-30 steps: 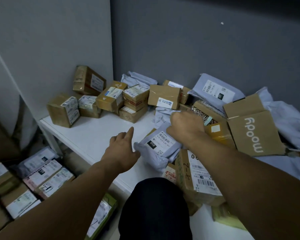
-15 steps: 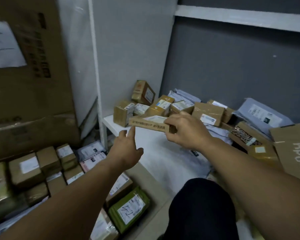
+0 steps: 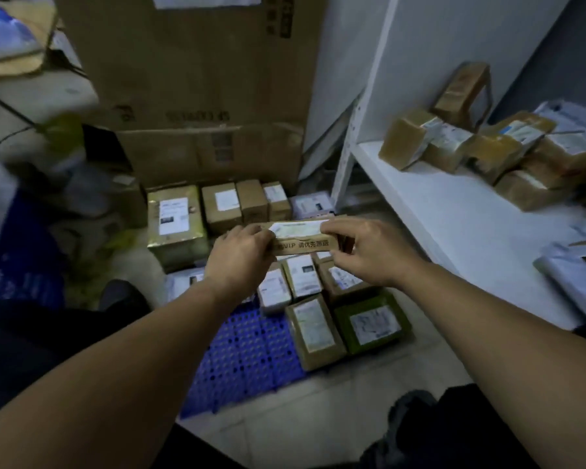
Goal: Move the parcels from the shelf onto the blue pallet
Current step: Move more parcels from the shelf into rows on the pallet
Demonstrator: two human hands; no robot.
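Note:
A flat brown cardboard parcel [image 3: 303,239] with a white label and printed text hangs in the air above the blue pallet [image 3: 247,353]. My left hand [image 3: 239,257] grips its left end and my right hand [image 3: 366,252] grips its right end. Several labelled parcels [image 3: 305,299] lie on the pallet below, among them a green one [image 3: 369,324] and a gold one [image 3: 176,225]. To the right, the white shelf [image 3: 454,225] carries several brown boxes [image 3: 471,150] and grey mailer bags [image 3: 575,269].
Large flattened cardboard boxes [image 3: 197,96] lean against the wall behind the pallet. A blue bag [image 3: 17,258] and clutter fill the left side. The shelf's white upright post [image 3: 362,120] stands between pallet and shelf. My dark-clothed knees [image 3: 454,431] are at the bottom edge.
My right hand lifted the flat parcel off the shelf and carried it left over the pallet. My left hand, open before, now grips its left end. My view swung left.

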